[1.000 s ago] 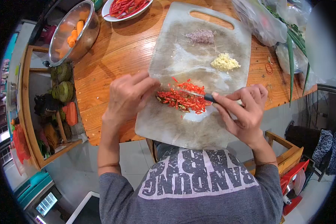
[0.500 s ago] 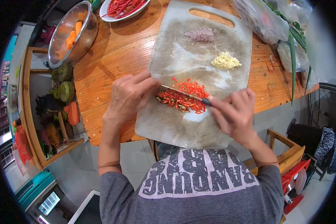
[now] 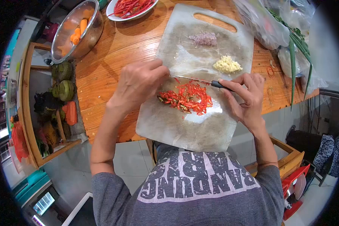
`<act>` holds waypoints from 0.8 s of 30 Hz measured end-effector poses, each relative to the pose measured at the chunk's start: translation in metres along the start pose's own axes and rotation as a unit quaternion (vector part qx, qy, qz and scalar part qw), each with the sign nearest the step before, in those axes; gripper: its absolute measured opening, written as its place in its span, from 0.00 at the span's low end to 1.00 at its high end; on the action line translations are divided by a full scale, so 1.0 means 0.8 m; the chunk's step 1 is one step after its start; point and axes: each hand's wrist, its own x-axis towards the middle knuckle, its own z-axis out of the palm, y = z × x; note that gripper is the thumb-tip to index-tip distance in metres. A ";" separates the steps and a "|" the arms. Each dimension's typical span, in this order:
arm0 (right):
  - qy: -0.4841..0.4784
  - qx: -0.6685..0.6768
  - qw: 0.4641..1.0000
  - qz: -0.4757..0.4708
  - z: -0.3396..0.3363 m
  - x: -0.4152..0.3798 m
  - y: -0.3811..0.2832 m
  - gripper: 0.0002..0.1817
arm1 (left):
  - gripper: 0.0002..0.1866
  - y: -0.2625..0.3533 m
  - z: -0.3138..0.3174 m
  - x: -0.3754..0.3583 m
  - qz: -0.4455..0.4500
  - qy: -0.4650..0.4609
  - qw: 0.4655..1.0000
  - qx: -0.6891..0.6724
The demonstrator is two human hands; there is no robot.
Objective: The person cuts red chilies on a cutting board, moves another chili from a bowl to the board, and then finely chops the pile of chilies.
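Note:
A knife [image 3: 194,79] lies level across a worn white cutting board [image 3: 169,132], just beyond a heap of chopped red chili [image 3: 188,98]. My right hand [image 3: 246,96] is closed on its black handle. At the blade's tip my left hand [image 3: 141,81] is closed, its fingers pinching that end; the exact contact is partly hidden. Some red bits sit along the blade's edge. Farther up the board are a small pile of minced garlic [image 3: 227,64] and a pile of finely chopped shallot [image 3: 203,38].
A steel bowl with carrots [image 3: 56,44] and a white plate of red chilies [image 3: 137,16] stand at the back left of the wooden table [image 3: 113,45]. Plastic bags [image 3: 265,28] and green onions [image 3: 293,71] lie at the right. Vegetables fill a wooden shelf [image 3: 34,113] on the left.
Both hands have moved the knife away from my body, from over the chili heap to its far side. The chopped chili now shows uncovered.

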 end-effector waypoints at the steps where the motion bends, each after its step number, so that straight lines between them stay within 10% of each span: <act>1: -0.008 0.007 1.000 0.015 0.004 -0.003 0.004 0.16 | 0.05 -0.001 0.004 0.001 0.009 -0.003 1.000 -0.003; 24: -0.062 0.077 0.995 0.008 -0.011 -0.046 -0.026 0.18 | 0.06 0.075 -0.027 -0.070 -0.085 -0.041 0.995 -0.032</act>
